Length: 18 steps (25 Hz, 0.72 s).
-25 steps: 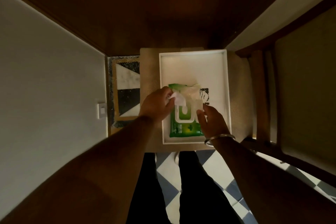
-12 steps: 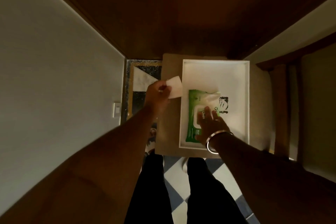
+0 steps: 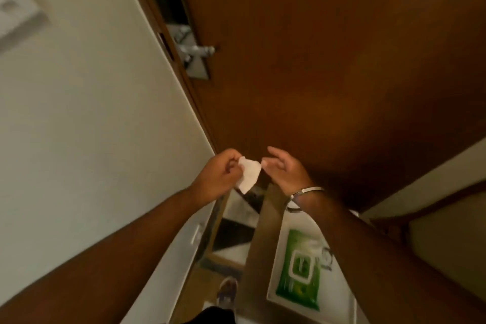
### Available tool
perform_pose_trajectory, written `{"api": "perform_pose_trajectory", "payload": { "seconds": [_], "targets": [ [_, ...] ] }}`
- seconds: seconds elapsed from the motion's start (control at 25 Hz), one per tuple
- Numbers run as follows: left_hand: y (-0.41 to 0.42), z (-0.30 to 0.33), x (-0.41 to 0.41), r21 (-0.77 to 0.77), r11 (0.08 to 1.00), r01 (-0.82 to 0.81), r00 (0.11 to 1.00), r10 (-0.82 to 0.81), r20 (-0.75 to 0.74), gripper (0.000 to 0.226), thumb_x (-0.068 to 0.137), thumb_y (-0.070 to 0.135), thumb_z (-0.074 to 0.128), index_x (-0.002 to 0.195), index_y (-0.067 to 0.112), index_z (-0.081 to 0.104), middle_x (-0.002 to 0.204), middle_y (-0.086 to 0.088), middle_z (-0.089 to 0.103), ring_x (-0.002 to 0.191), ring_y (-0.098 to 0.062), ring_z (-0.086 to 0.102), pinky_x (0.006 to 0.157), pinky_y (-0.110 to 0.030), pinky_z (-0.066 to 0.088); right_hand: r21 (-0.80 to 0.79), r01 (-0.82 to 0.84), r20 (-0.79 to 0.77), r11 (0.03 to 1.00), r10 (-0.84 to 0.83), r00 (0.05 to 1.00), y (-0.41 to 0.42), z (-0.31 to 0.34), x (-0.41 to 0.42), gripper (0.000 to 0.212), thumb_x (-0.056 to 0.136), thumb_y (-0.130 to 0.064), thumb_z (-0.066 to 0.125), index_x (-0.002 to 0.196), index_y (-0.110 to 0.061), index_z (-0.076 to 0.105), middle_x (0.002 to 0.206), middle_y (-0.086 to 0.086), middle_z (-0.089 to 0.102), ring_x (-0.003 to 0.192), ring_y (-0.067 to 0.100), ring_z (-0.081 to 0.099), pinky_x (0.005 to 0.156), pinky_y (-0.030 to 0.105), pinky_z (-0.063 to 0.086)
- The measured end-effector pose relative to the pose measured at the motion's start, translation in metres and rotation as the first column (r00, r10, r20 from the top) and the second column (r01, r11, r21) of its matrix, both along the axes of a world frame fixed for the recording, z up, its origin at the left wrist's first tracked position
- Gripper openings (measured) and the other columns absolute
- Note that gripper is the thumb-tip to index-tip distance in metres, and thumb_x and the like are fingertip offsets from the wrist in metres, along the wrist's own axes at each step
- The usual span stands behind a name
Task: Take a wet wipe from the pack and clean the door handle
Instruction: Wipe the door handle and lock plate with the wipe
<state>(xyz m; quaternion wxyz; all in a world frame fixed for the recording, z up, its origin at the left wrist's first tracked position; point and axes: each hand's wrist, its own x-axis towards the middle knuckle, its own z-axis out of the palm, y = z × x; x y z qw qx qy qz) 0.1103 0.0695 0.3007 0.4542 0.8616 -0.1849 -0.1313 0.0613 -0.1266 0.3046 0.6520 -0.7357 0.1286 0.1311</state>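
Head view: wet wipe in the pinching grip of the left hand, slack-fingered right hand touching its corner.

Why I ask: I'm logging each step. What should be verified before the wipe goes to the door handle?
1. Wipe out of the pack: ok, the left hand holds the wipe.
2. Wipe opened out: not ok, it is folded small.
3. Right hand gripping the wipe's corner: cannot tell, it only reaches that corner.
4. Door handle in view and unblocked: ok.
5. Pack lying in the tray: ok.
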Motion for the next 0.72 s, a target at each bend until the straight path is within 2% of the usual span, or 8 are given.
{"api": "perform_pose_trajectory", "payload": {
  "seconds": [0.12, 0.24, 0.36, 0.44, 0.56, 0.72],
  "targets": [
    [0.02, 0.067, 0.009, -0.091, 0.994, -0.06, 0.989, 0.072, 0.127, 0.013, 0.089, 0.027, 0.059, 0.098, 0.018, 0.061, 0.085, -0.001, 0.065, 0.074, -0.013, 0.063, 0.06, -0.031, 0.051, 0.1, -0.169, 0.118, 0.98, 0.157, 0.981, 0.026, 0.062, 0.021, 0.044, 0.096, -0.023, 0.06, 0.139, -0.024, 0.054, 0.113, -0.008, 0.07, 0.099, 0.013, 0.068, 0.081, 0.028, 0.056],
    [0.034, 0.118, 0.027, -0.15, 0.982, -0.112, 0.948, 0.151, 0.279, 0.015, 0.089, 0.028, 0.063, 0.099, 0.017, 0.064, 0.086, 0.0, 0.067, 0.075, -0.013, 0.064, 0.062, -0.03, 0.053, 0.119, -0.162, 0.24, 0.98, 0.13, 0.962, 0.055, 0.105, 0.036, 0.029, 0.094, -0.028, 0.062, 0.122, -0.021, 0.064, 0.097, -0.005, 0.073, 0.082, 0.013, 0.069, 0.071, 0.029, 0.056],
    [0.046, 0.147, 0.055, -0.131, 0.982, -0.136, 0.919, 0.175, 0.354, 0.017, 0.089, 0.025, 0.066, 0.105, 0.018, 0.065, 0.089, 0.003, 0.068, 0.077, -0.008, 0.064, 0.065, -0.025, 0.054, 0.043, -0.091, 0.365, 0.995, 0.069, 0.929, 0.075, 0.131, 0.059, 0.014, 0.089, -0.02, 0.069, 0.103, -0.017, 0.066, 0.085, -0.001, 0.072, 0.066, 0.01, 0.066, 0.057, 0.022, 0.052],
    [0.056, 0.155, 0.076, -0.079, 0.985, -0.154, 0.909, 0.172, 0.38, 0.013, 0.091, 0.025, 0.064, 0.1, 0.017, 0.067, 0.087, 0.002, 0.067, 0.076, -0.007, 0.063, 0.063, -0.023, 0.051, -0.031, -0.042, 0.356, 0.999, 0.05, 0.933, 0.083, 0.139, 0.076, 0.01, 0.09, -0.02, 0.069, 0.095, -0.012, 0.067, 0.079, 0.001, 0.07, 0.063, 0.012, 0.064, 0.053, 0.021, 0.05],
    [0.07, 0.158, 0.106, -0.134, 0.98, -0.147, 0.894, 0.189, 0.405, 0.011, 0.093, 0.023, 0.059, 0.09, 0.015, 0.064, 0.08, 0.001, 0.062, 0.07, -0.005, 0.058, 0.056, -0.013, 0.042, -0.12, -0.017, 0.288, 0.993, 0.051, 0.956, 0.092, 0.139, 0.1, 0.015, 0.091, -0.028, 0.067, 0.085, -0.014, 0.067, 0.077, 0.001, 0.072, 0.059, 0.008, 0.064, 0.053, 0.019, 0.051],
    [0.08, 0.149, 0.141, -0.262, 0.947, -0.189, 0.87, 0.285, 0.403, 0.008, 0.094, 0.022, 0.058, 0.088, 0.019, 0.063, 0.079, 0.008, 0.06, 0.071, 0.004, 0.056, 0.053, -0.008, 0.042, -0.049, 0.007, 0.262, 0.999, 0.006, 0.965, 0.111, 0.132, 0.129, 0.02, 0.093, -0.031, 0.064, 0.079, -0.016, 0.065, 0.074, 0.003, 0.074, 0.054, 0.007, 0.063, 0.048, 0.019, 0.048]
  ]
}}
